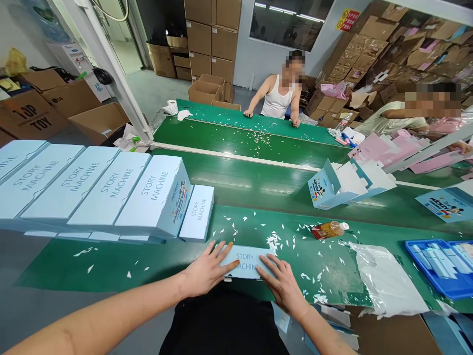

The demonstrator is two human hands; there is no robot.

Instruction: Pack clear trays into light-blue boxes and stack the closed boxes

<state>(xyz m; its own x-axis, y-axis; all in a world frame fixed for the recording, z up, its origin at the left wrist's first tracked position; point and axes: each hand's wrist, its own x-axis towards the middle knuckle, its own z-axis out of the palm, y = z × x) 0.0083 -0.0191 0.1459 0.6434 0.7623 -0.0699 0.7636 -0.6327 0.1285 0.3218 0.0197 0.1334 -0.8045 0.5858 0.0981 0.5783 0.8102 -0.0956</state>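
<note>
A flat light-blue carton panel printed "STORY MACHINE" point(247, 261) lies at the near edge of the green table point(258, 197). My left hand point(207, 270) rests on its left end with fingers spread. My right hand point(283, 283) presses flat on its right end, fingers stretched out. Both hands lie open on the panel. To the left stands a row of several assembled light-blue "STORY MACHINE" boxes point(111, 192).
White paper scraps point(273, 241) litter the green surface. A small bottle point(330, 229) lies on its side to the right, next to a clear plastic bag point(384, 281) and a blue tray point(443, 266). An open blue box point(340, 185) sits mid-table. Two people work across the table.
</note>
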